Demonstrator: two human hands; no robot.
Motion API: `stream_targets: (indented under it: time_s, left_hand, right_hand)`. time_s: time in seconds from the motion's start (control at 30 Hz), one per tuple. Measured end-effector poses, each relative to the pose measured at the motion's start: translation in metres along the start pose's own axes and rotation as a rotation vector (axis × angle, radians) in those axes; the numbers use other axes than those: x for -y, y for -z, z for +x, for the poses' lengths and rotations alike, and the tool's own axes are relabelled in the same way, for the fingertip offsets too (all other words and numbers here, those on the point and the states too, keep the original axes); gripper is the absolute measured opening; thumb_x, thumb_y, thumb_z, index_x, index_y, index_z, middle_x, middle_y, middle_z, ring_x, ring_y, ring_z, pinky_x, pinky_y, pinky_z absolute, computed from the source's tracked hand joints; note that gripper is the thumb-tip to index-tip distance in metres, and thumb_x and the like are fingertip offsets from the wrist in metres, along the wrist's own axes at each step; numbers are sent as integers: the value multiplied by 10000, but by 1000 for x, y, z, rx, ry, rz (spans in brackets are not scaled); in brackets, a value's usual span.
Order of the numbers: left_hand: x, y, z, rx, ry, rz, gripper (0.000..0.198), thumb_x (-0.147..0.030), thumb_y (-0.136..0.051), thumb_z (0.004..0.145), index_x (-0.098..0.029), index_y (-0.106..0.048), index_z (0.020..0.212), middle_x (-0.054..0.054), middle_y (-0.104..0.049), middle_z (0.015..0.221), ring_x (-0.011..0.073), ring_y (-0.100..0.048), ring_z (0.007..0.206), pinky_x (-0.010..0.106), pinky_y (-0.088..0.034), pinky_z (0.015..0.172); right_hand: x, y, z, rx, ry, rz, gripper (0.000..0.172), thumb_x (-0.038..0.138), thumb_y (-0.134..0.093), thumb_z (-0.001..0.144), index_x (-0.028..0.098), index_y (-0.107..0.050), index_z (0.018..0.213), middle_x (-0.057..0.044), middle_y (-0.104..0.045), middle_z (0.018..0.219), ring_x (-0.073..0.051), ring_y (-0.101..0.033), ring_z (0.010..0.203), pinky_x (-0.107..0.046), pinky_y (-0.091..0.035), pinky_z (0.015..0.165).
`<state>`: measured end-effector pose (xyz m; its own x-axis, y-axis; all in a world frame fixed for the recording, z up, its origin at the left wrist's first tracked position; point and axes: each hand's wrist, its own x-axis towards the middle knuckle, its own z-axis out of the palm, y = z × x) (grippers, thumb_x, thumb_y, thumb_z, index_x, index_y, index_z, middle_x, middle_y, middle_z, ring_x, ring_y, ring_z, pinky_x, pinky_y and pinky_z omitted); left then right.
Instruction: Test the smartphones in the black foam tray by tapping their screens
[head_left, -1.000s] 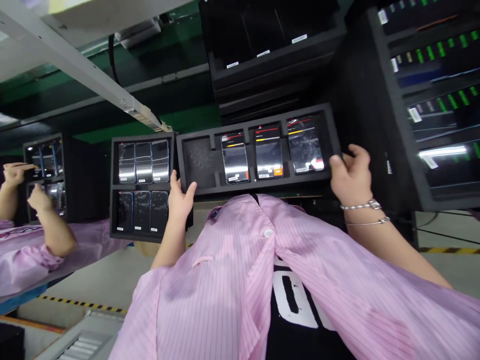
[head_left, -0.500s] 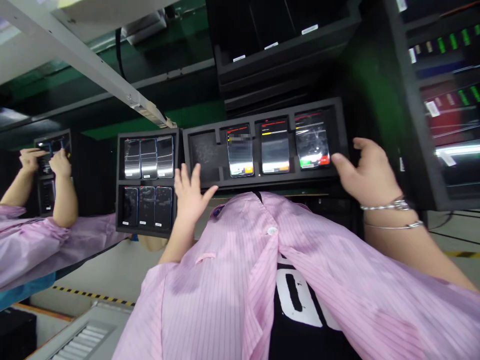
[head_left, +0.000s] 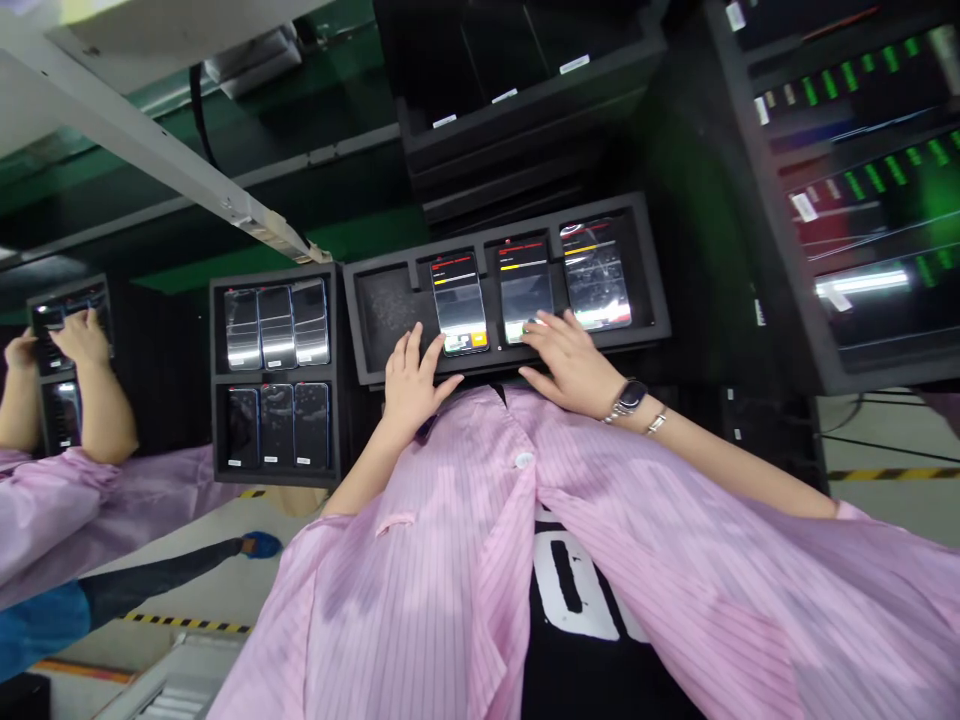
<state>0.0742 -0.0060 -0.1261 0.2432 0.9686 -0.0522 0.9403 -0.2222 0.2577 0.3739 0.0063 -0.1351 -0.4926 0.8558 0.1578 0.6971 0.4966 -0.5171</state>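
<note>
In front of me lies a long black foam tray [head_left: 390, 365] with three lit smartphones in its slots; its leftmost slot holds none. My left hand [head_left: 415, 385] is open at the tray's near edge, its fingers beside the lower left corner of the left smartphone [head_left: 461, 300]. Over the lower right part of the middle smartphone [head_left: 526, 285] lies my right hand [head_left: 574, 368], open, fingers spread and holding nothing; whether a fingertip presses the screen I cannot tell. The right smartphone [head_left: 598, 270] shows a yellow bar and scratches or glare.
Left of the tray stands a black case [head_left: 274, 377] with two rows of dark smartphones. Stacked black trays [head_left: 517, 130] rise behind, and a large rack [head_left: 870, 370] with lit screens is at right. A co-worker's hands [head_left: 81, 337] work at far left. A metal beam [head_left: 187, 165] crosses above.
My right hand has moved left from the tray's right end to the middle smartphone. My left hand has come to the left smartphone's lower corner. The whole view has shifted slightly.
</note>
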Motion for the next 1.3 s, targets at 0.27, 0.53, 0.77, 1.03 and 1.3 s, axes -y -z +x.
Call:
stream_targets:
  time_s: [0.27, 0.53, 0.77, 1.03, 1.3]
  left_hand:
    - [-1, 3, -1, 10, 20, -36, 782, -684, -542, 966, -200, -453, 1574, 199, -409, 1651, 389, -512, 1362, 545, -426, 1126]
    - [-2, 13, 22, -31, 11, -56, 783, -704, -537, 959, -166, -503, 1527, 176, -504, 1580, 388, -468, 1390, 527, -378, 1181]
    - [-9, -3, 23, -37, 6, -30, 606, -608, -514, 1010, -176, -592, 1428, 128, -608, 1497, 354, -514, 1383, 496, -378, 1165]
    - [-9, -2, 24, -34, -4, -17, 635, -604, -511, 1013, -182, -550, 1485, 115, -620, 1490, 338, -536, 1355, 465, -389, 1124]
    - [-8, -1, 25, -29, -8, 20, 564, -581, -530, 1010, -241, -598, 1454, 100, -618, 1485, 326, -539, 1346, 456, -391, 1106]
  right_hand:
    - [-31, 19, -39, -134, -213, -106, 529, 506, -522, 982, 127, -589, 1344, -214, -638, 1382, -432, -472, 1443, -741, -297, 1209]
    - [1, 27, 1, -123, -95, -37, 508, 473, -512, 1008, 185, -528, 1426, -166, -591, 1473, -385, -416, 1500, -680, -248, 1265]
    - [-9, -12, 4, -77, -57, -62, 482, 455, -560, 978, 185, -574, 1378, -171, -573, 1509, -378, -430, 1500, -647, -320, 1252]
    - [-11, -19, 2, -137, -27, -156, 510, 470, -563, 987, 149, -582, 1383, -184, -555, 1528, -368, -467, 1473, -586, -378, 1235]
    - [-10, -22, 6, -78, -23, -204, 582, 536, -503, 1022, 134, -561, 1438, -174, -577, 1507, -364, -447, 1480, -611, -285, 1271]
